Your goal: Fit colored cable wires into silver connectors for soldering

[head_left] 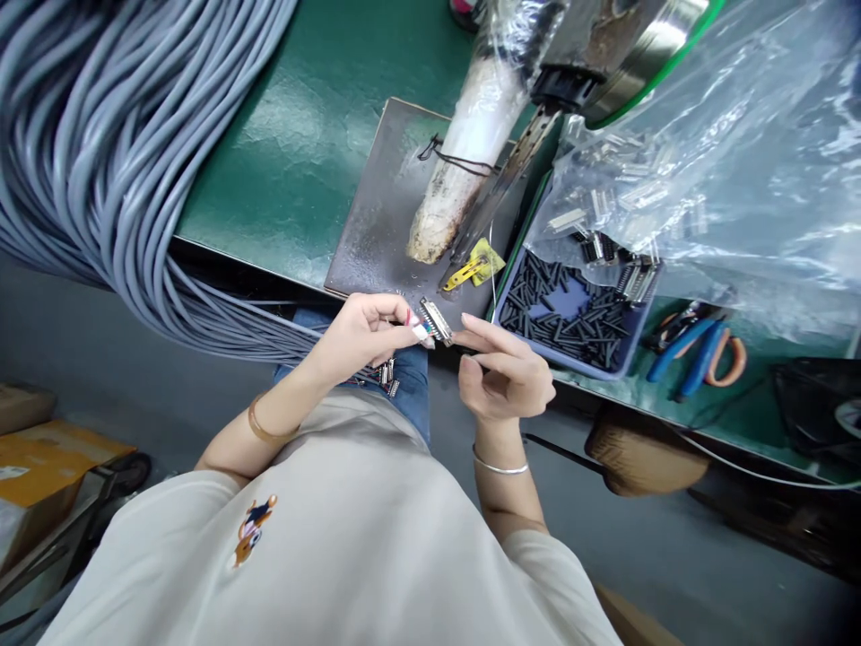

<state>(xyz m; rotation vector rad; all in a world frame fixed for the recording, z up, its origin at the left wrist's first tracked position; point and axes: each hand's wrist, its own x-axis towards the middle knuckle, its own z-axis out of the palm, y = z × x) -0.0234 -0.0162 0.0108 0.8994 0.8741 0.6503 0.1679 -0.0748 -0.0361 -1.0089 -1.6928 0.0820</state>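
My left hand pinches the white-and-coloured wire end of a cable between thumb and fingers. Right at those fingertips is a metal multi-pin connector, its row of pins facing the wires. My right hand is on the connector's other side, index and middle fingers stretched toward its end and thumb apart. Whether a fingertip touches the connector, I cannot tell. Just beyond the hands, a dark metal arm slants down to a yellow clip-like piece above a dark board.
Thick grey cables heap at the left, trailing to my lap, where more connectors lie. A blue tray holds black sleeves and connectors under clear plastic. Blue-handled pliers lie at right. A wrapped white tube and solder spool overhang the board.
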